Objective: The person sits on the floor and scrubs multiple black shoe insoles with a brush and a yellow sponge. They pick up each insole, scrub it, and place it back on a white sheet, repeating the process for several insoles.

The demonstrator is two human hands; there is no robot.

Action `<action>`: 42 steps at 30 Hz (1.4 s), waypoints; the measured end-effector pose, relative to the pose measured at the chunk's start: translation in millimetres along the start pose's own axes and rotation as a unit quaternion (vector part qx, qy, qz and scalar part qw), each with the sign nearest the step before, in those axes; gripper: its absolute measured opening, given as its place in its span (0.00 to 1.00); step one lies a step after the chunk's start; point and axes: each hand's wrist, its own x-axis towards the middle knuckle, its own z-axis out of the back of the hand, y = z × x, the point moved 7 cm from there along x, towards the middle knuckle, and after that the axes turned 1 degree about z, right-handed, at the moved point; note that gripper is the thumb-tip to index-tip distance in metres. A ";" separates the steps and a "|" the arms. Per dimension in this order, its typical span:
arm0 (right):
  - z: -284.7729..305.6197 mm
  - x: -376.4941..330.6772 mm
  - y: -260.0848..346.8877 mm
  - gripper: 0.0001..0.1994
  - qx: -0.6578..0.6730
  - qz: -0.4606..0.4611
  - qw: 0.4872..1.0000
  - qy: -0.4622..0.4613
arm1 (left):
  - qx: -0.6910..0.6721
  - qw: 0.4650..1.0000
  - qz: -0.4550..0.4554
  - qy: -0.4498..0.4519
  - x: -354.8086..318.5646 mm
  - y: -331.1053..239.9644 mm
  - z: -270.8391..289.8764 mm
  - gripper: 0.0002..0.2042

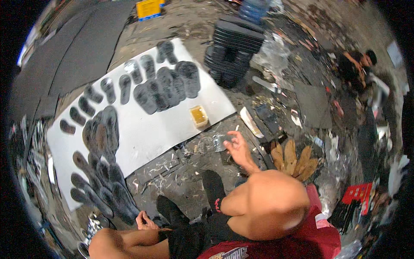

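white sheet (pixel 172 125): looking smooth, matt, board-like | dark soles (pixel 108 181): appearing matt, rubbery, faintly dusty | small piece (pixel 224 140) in right hand (pixel 236 149): showing grey, dull | floor (pixel 181 168): lying rough, littered with scraps

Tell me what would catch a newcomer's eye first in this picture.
Most striking is the big white board on the floor at centre left, covered with rows of dark shoe soles. A small yellow tub sits near its right edge. Just beyond it, the right hand holds a small grey piece, while the left hand rests low by the knee, near more soles.
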 end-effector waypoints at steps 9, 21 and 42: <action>28.6 -76.4 -29.5 0.10 -0.045 -0.057 0.996 -0.052 | 0.001 0.972 -0.212 -0.101 181.7 -53.7 97.8 0.08; 145.0 -65.6 -92.8 0.18 -0.073 -0.058 0.995 -0.043 | -0.036 0.970 -0.235 0.056 313.3 -199.4 112.2 0.04; 125.1 -29.6 -42.7 0.26 -0.249 -0.061 0.947 0.191 | -0.174 0.970 0.033 0.167 52.8 -25.9 -3.8 0.05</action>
